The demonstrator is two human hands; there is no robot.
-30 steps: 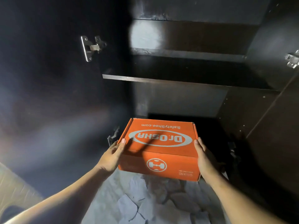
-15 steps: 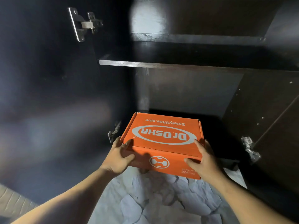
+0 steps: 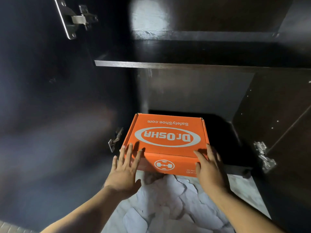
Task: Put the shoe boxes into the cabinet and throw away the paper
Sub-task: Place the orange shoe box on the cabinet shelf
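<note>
Nearest to me, my two bare forearms reach forward over a pale stone-patterned floor. My left hand is spread flat with its fingers straight and fanned, the fingertips lying against the near left corner of an orange shoe box; it is not gripping anything. My right hand is also released, fingers straight and together, pressed against the box's near right corner, with the thumb on the front face.

The shoe box sits closed in the bottom compartment of a dark wooden cabinet, toward its left side, with its near edge jutting out over the floor. Its lid shows a white oval logo reading "Dr.OSHA" and a web address, both upside down from where I look.

Just left of the box is a small metal hinge on the open left door; another hinge sits to the right. Above the box runs a dark shelf, and higher up on the left door is a third, larger hinge.
</note>
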